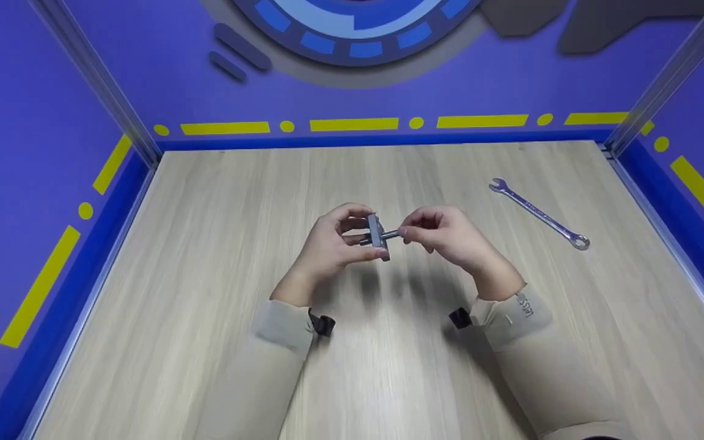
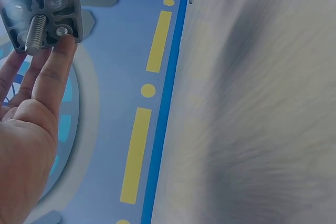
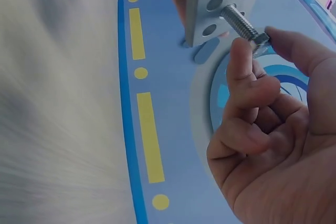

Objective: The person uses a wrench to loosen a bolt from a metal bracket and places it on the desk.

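The left hand [image 1: 327, 244] grips the square plate [image 1: 374, 232] above the tabletop [image 1: 223, 232] while the right hand [image 1: 450, 237] pinches the end of the bolt [image 3: 240, 22] poking through it, so holding the plate still and the bolt straight seems best.

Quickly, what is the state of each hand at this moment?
Left hand: closed, holding the square grey plate by its edges.
Right hand: closed, pinching the hex-head bolt by its head.
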The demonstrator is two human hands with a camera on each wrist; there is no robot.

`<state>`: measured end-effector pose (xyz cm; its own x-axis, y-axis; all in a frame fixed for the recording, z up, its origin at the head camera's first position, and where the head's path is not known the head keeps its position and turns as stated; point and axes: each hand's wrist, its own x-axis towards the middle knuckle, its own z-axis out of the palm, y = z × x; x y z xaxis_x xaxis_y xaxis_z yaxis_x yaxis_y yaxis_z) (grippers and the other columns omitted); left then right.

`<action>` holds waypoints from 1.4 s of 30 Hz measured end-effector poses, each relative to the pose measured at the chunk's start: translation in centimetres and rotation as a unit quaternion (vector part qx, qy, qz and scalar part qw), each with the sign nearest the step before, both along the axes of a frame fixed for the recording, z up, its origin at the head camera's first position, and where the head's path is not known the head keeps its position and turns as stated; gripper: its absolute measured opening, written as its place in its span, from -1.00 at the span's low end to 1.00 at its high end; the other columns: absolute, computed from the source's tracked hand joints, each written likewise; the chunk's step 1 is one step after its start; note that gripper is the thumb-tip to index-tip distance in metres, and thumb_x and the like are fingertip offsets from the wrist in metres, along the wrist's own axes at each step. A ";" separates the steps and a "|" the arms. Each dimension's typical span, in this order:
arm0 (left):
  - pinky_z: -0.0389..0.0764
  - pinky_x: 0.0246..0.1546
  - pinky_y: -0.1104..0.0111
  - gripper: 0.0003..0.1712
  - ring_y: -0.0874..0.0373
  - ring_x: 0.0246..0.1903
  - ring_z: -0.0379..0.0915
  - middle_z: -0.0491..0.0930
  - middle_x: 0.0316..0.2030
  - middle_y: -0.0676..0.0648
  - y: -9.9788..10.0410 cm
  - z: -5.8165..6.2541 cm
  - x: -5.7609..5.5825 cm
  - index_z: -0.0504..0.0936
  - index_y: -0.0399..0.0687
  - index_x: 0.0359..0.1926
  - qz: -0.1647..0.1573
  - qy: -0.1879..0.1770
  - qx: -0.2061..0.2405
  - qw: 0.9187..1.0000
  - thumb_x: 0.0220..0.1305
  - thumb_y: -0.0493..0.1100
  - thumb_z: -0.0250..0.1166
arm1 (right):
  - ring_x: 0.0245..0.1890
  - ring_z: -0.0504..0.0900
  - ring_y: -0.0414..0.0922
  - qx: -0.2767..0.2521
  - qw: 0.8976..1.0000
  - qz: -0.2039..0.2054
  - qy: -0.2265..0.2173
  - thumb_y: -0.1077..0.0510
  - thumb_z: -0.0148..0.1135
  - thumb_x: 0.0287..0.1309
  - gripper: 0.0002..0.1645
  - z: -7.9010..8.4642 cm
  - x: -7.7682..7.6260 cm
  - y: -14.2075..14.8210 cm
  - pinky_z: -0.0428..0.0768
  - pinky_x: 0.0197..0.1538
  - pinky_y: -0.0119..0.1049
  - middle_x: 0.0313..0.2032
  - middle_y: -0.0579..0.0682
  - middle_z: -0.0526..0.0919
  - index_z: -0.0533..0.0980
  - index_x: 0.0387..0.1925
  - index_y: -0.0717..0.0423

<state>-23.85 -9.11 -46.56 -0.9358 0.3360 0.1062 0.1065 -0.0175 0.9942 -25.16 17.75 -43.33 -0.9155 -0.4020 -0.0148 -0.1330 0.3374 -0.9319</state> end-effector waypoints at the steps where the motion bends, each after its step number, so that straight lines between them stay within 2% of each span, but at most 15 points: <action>1: 0.89 0.27 0.13 -0.18 -0.30 0.30 0.76 0.67 0.29 -0.22 0.0 0.0 0.0 0.65 -0.11 0.35 0.000 -0.001 0.000 1.000 0.07 -0.33 0.80 | -0.42 0.52 -0.26 -0.002 1.000 0.003 0.005 0.11 0.50 0.46 -0.77 0.0 0.0 0.1 0.49 -0.38 -0.47 -0.31 -0.15 0.78 0.80 -0.03 0.19; 3: 0.89 0.27 0.13 -0.18 -0.29 0.29 0.77 0.68 0.29 -0.22 0.0 0.0 0.0 0.65 -0.10 0.35 0.000 -0.002 0.000 1.000 0.07 -0.33 0.80 | -0.40 0.53 -0.26 -0.006 1.000 0.007 0.014 0.17 0.53 0.41 -0.73 0.1 0.0 0.1 0.50 -0.37 -0.47 -0.27 -0.16 0.77 0.79 0.02 0.25; 8: 0.88 0.29 0.14 -0.17 -0.28 0.29 0.77 0.68 0.29 -0.21 -0.1 0.0 0.0 0.64 -0.13 0.35 0.001 0.000 0.000 1.000 0.06 -0.34 0.80 | -0.49 0.46 -0.27 -0.010 0.999 0.014 0.047 0.32 0.56 0.30 -0.73 0.1 0.0 0.1 0.38 -0.43 -0.47 -0.40 -0.15 0.64 0.78 0.01 0.26; 10: 0.88 0.29 0.14 -0.16 -0.28 0.30 0.77 0.67 0.29 -0.20 -0.1 0.0 0.0 0.64 -0.14 0.36 0.001 0.002 -0.001 1.000 0.06 -0.34 0.80 | -0.50 0.44 -0.27 -0.012 0.998 0.020 0.058 0.36 0.54 0.28 -0.76 0.1 0.0 0.0 0.36 -0.45 -0.47 -0.38 -0.13 0.63 0.79 -0.02 0.21; 12: 0.88 0.29 0.14 -0.15 -0.29 0.30 0.76 0.67 0.29 -0.21 -0.1 0.0 0.0 0.63 -0.17 0.37 0.001 0.004 -0.002 1.000 0.06 -0.33 0.80 | -0.49 0.46 -0.27 -0.015 0.997 0.025 0.065 0.38 0.54 0.27 -0.76 0.1 0.0 0.0 0.38 -0.44 -0.47 -0.27 -0.14 0.68 0.79 -0.04 0.19; 16: 0.88 0.29 0.13 -0.13 -0.29 0.29 0.77 0.67 0.29 -0.21 -0.1 0.0 -0.1 0.60 -0.23 0.39 -0.001 0.006 -0.004 1.000 0.08 -0.32 0.80 | -0.48 0.48 -0.26 -0.020 0.998 0.018 0.057 0.33 0.56 0.30 -0.72 0.1 0.0 0.1 0.41 -0.42 -0.46 -0.24 -0.14 0.70 0.79 0.03 0.19; 20: 0.88 0.29 0.14 -0.12 -0.27 0.29 0.77 0.67 0.29 -0.21 -0.1 0.0 0.0 0.60 -0.23 0.40 0.002 0.004 -0.006 1.000 0.08 -0.30 0.81 | -0.47 0.50 -0.26 -0.021 0.999 -0.012 0.029 0.16 0.49 0.47 -0.72 0.2 0.0 0.1 0.50 -0.39 -0.45 -0.26 -0.12 0.75 0.76 0.11 0.20; 22: 0.88 0.29 0.14 -0.12 -0.29 0.29 0.77 0.67 0.29 -0.21 -0.1 0.0 0.0 0.60 -0.23 0.40 0.003 0.004 -0.005 1.000 0.08 -0.31 0.80 | -0.49 0.53 -0.26 -0.015 1.000 -0.020 0.015 0.08 0.41 0.57 -0.70 0.2 -0.1 0.0 0.57 -0.40 -0.44 -0.20 -0.11 0.82 0.75 0.11 0.21; 26: 0.87 0.30 0.15 -0.16 -0.29 0.30 0.76 0.67 0.29 -0.21 0.0 0.1 0.0 0.63 -0.17 0.36 0.004 0.009 -0.005 1.000 0.07 -0.31 0.80 | -0.62 0.50 -0.24 0.001 1.000 -0.015 -0.006 -0.01 0.34 0.65 -0.65 0.1 -0.1 -0.3 0.56 -0.53 -0.44 -0.35 -0.03 0.84 0.77 0.04 0.21; 31: 0.87 0.32 0.14 -0.17 -0.21 0.30 0.77 0.68 0.29 -0.19 0.1 0.1 0.1 0.64 -0.16 0.36 0.003 0.013 -0.009 1.000 0.07 -0.32 0.80 | -0.62 0.50 -0.26 -0.006 1.000 0.000 0.001 0.07 0.35 0.63 -0.69 0.1 0.0 -0.3 0.53 -0.54 -0.47 -0.41 -0.06 0.82 0.78 0.01 0.27; 36: 0.87 0.31 0.14 -0.19 -0.23 0.31 0.76 0.67 0.28 -0.20 0.1 0.1 0.1 0.65 -0.14 0.33 0.000 0.011 -0.003 1.000 0.07 -0.33 0.80 | -0.51 0.51 -0.26 -0.014 1.000 0.014 0.014 0.16 0.41 0.54 -0.73 0.2 0.1 0.0 0.51 -0.45 -0.48 -0.32 -0.08 0.79 0.76 0.05 0.31; 42: 0.88 0.29 0.14 -0.20 -0.24 0.28 0.78 0.68 0.27 -0.21 0.0 0.0 0.1 0.65 -0.14 0.33 0.000 0.009 0.003 1.000 0.07 -0.34 0.79 | -0.47 0.50 -0.27 -0.002 0.999 0.025 0.045 0.21 0.53 0.42 -0.78 0.5 0.2 0.2 0.46 -0.42 -0.47 -0.20 -0.08 0.78 0.81 0.02 0.20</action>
<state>-23.79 -9.13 -46.52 -0.9340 0.3344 0.1256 0.1247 -0.0242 0.9919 -24.93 17.98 -42.81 -0.8923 -0.4464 0.0678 -0.2318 0.3242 -0.9171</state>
